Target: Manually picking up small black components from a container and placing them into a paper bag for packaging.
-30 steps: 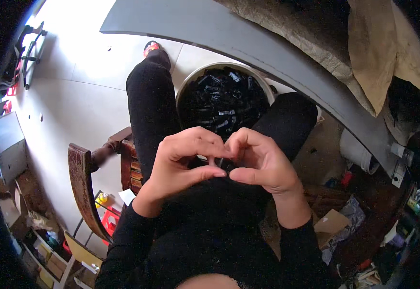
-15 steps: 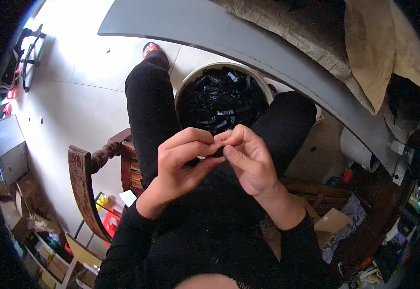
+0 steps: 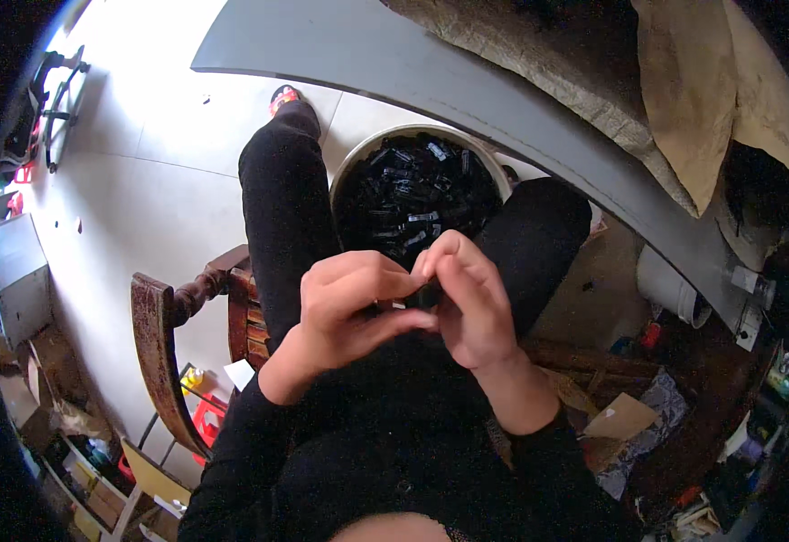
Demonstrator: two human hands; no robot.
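Head view: the gray panel's edge cut diagonally past your grip, beyond the bin of black parts just ahead. Chair arm stood well left; floor spread past it. Your left hand pinched a small dark piece, thumb and fingers slightly apart around it. Right hand curled against it; couldn't tell if pinching.

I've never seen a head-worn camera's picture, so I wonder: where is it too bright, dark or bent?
In the head view, glare bleaches the floor at upper left; in that head view, the grey panel bows, likely from the fisheye lens; the head view's corners go black, and the small dark piece between left hand and right hand shows little detail.
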